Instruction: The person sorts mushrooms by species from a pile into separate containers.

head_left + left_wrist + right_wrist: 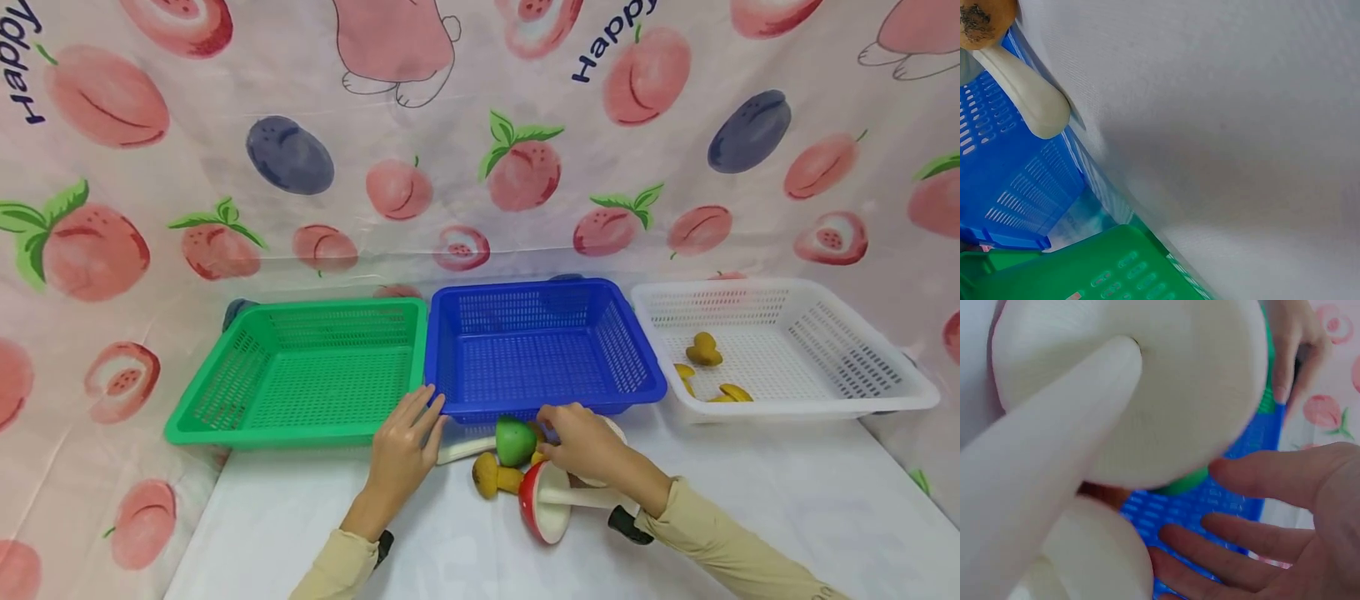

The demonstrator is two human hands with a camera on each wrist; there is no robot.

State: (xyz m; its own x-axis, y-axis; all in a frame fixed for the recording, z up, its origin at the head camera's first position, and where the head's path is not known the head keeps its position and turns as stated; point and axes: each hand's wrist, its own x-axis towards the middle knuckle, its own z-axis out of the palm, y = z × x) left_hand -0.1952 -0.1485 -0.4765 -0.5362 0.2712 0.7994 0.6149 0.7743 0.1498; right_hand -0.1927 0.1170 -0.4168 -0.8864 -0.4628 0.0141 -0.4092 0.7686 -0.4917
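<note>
Mushrooms (515,442) near both loosely extended hands (583,443), left (405,443) at blue basket (517,367)

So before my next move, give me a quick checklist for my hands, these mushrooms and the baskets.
1. Right hand gripping a mushroom: not ok; the right wrist view shows its fingers spread, holding nothing.
2. Red-capped mushroom within reach: ok; it lies on its side, close to that hand.
3. Green-capped mushroom out in view: ok; its cap shows in front of the blue basket.
4. Yellow mushrooms inside the white basket: ok; three show.
5. Left hand steadying the blue basket: cannot tell; it is at the near left corner, but any pressure is unclear.
</note>
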